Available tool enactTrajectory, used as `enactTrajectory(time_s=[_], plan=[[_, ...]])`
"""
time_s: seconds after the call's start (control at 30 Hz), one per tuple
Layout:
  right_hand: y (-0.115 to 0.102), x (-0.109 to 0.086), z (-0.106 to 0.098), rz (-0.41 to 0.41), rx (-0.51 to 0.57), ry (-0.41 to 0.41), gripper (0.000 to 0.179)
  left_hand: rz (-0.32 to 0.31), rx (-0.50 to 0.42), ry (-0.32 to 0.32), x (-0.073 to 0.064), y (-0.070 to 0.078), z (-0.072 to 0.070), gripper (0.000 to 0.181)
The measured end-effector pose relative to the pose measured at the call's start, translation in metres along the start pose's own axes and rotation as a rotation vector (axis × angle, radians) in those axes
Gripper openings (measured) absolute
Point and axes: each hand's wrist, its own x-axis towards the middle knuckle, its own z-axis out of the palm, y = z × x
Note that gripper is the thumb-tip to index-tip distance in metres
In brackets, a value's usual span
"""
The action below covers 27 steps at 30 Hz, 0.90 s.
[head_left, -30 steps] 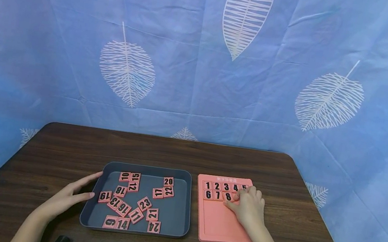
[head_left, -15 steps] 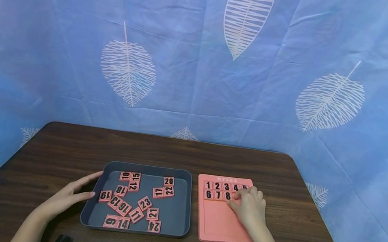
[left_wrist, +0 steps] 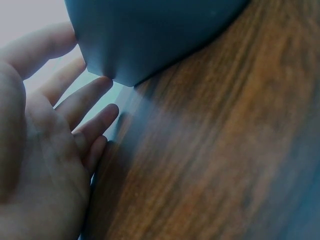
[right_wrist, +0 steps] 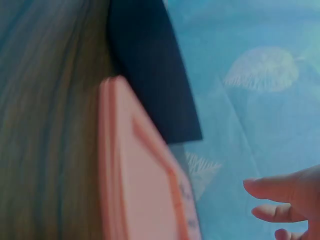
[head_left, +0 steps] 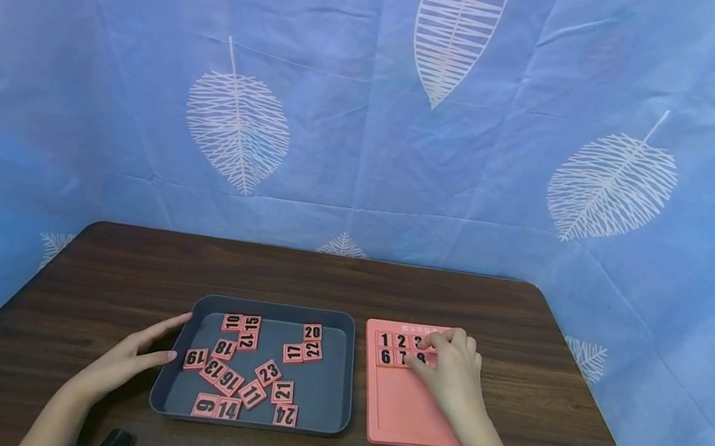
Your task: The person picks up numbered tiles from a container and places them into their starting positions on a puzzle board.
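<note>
My left hand [head_left: 116, 366] rests its fingertips against the left side of a dark grey tray [head_left: 319, 400]. In the left wrist view the fingers of this hand [left_wrist: 45, 150] are extended, touching the tray's outer wall [left_wrist: 150, 35]. Loose pink number tiles lie in the tray, such as tile 23 [head_left: 268, 373] and tile 20 [head_left: 312, 332]. Over the upper part of a pink number-puzzle board [head_left: 406, 413] is my right hand [head_left: 455, 378], hiding some tiles. Tiles 1 [head_left: 384, 340] and 6 [head_left: 385, 356] show in its rows. Thumb and fingers of the right hand [right_wrist: 295, 200] are apart, nothing visible between them.
Tray and board stand side by side on a dark wooden table [head_left: 295, 279], a narrow gap between them. Behind the table hangs a blue cloth [head_left: 332, 113] with white leaf prints. The board's lower part is bare.
My right hand has left the right end of the second row and shifted left and slightly up, above the placed tiles. The left hand stays at the tray.
</note>
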Motion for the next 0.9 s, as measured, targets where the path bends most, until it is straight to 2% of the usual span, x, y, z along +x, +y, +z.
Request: enactTrajectory(time_s=[0.27,0.47,0.73,0.9], plan=[[-0.032,-0.001,-0.001,-0.082,0.104,0.01,0.026,0.006,-0.01,-0.007,-0.001,0.001,0.0,0.061],[-0.06,-0.001,0.007,-0.225,0.12,-0.014,0.025,-0.001,0.003,0.002,-0.001,0.002,0.0,0.062],[-0.099,0.0,0.027,-0.442,0.13,-0.166,0.027,0.002,0.0,0.0,0.0,0.001,0.0,0.062],[-0.12,0.002,0.042,-0.587,0.124,-0.269,0.032,0.027,-0.001,-0.006,0.0,0.0,-0.001,0.061]])
